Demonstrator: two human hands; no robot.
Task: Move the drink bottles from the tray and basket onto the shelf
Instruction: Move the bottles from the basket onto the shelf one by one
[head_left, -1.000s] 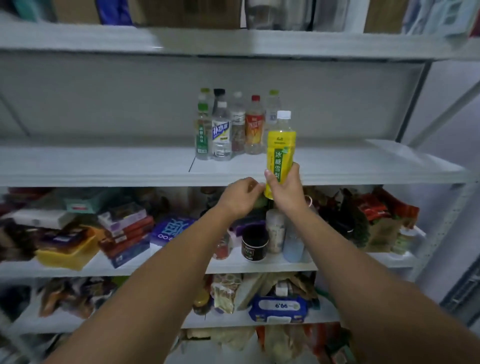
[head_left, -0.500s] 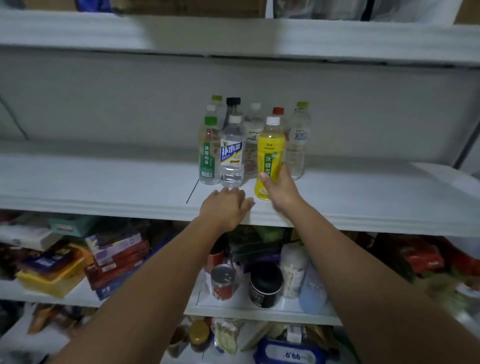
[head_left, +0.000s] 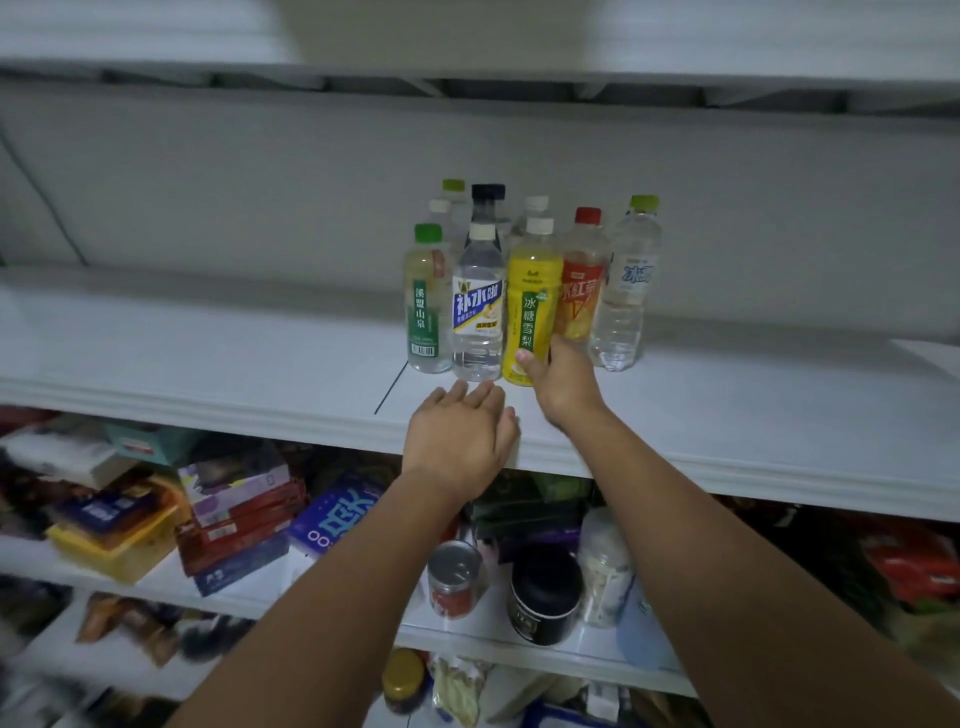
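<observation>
A yellow drink bottle (head_left: 534, 301) with a white cap stands upright on the white shelf (head_left: 208, 358), in the front row of a cluster of several bottles. My right hand (head_left: 563, 382) grips its base, thumb on the front and fingers behind. To its left stand a clear bottle with a blue-and-white label (head_left: 478, 306) and a green-capped bottle (head_left: 428, 301). A red-capped bottle (head_left: 582, 280) and a tall clear bottle (head_left: 626, 286) stand to its right. My left hand (head_left: 462, 436) lies palm-down on the shelf's front edge, fingers straight, holding nothing. The tray and basket are out of view.
The shelf board has bare room left and right of the bottle cluster. The shelf below holds boxes (head_left: 234, 514), a red can (head_left: 453, 579), a black jar (head_left: 545, 597) and packets. Another shelf board (head_left: 519, 73) runs overhead.
My right hand has carried the yellow bottle up from below shelf level and set it on the shelf in the front row. My left hand has moved onto the shelf edge and flattened.
</observation>
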